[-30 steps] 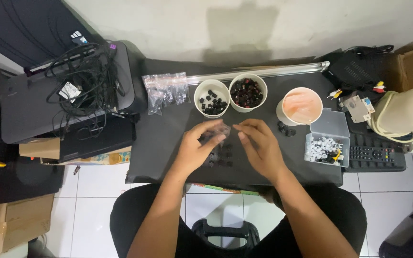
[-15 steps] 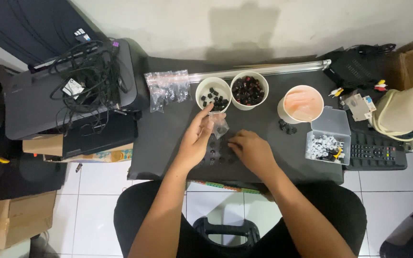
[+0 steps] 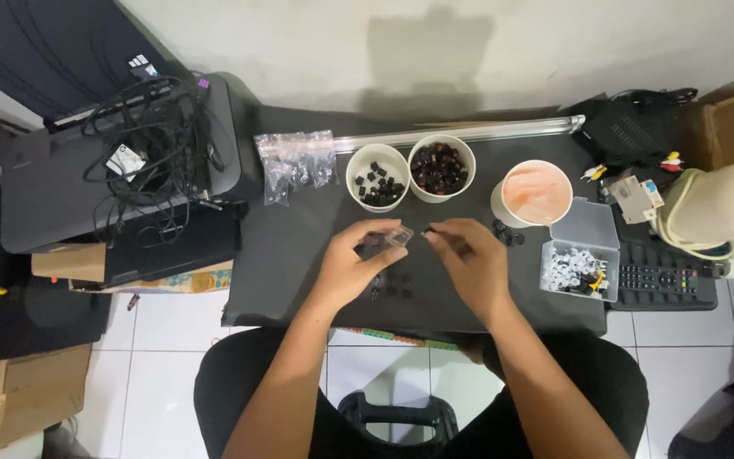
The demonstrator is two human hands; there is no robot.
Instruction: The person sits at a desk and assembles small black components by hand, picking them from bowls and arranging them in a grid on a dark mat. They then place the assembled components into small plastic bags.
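My left hand [image 3: 352, 265] holds a small clear plastic bag [image 3: 386, 240] with dark pieces in it, just above the black mat [image 3: 290, 263]. My right hand [image 3: 466, 260] sits beside it, fingertips pinched on a small dark piece [image 3: 429, 230] near the bag's mouth. Several small black parts [image 3: 391, 285] lie on the mat under both hands. Behind them stand two white cups, one [image 3: 376, 178] with black parts, one [image 3: 441, 167] with dark reddish parts.
A bunch of clear bags [image 3: 292, 161] and a long clear tube [image 3: 469, 134] lie at the back. A pink-filled cup [image 3: 536, 192], a clear box of white parts [image 3: 579, 262] and a remote [image 3: 669, 280] are on the right. A printer with cables [image 3: 121, 161] stands left.
My left hand came back from the cup with black parts to the mat's middle. My right hand rose to meet it at the small bag.
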